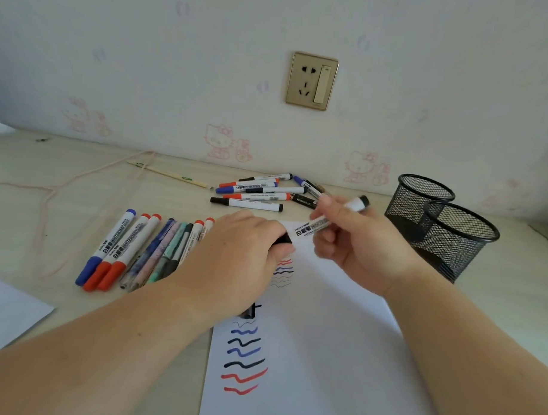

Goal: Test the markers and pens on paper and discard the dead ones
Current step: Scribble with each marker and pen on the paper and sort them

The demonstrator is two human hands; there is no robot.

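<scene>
A black whiteboard marker [315, 226] is held slantwise above the white paper [323, 348]. My right hand [355, 241] grips its white barrel. My left hand [237, 255] pinches the black cap at its lower end. The paper bears several wavy test lines in red, black and blue. A row of markers and pens [140, 249] lies left of the paper. A second heap of whiteboard markers [254, 191] lies at the back by the wall.
Two black mesh pen cups [446, 225] stand to the right of the paper. A pencil [171, 174] and a pink cord [65, 184] lie at the back left. Another white sheet [8, 310] shows at the left edge.
</scene>
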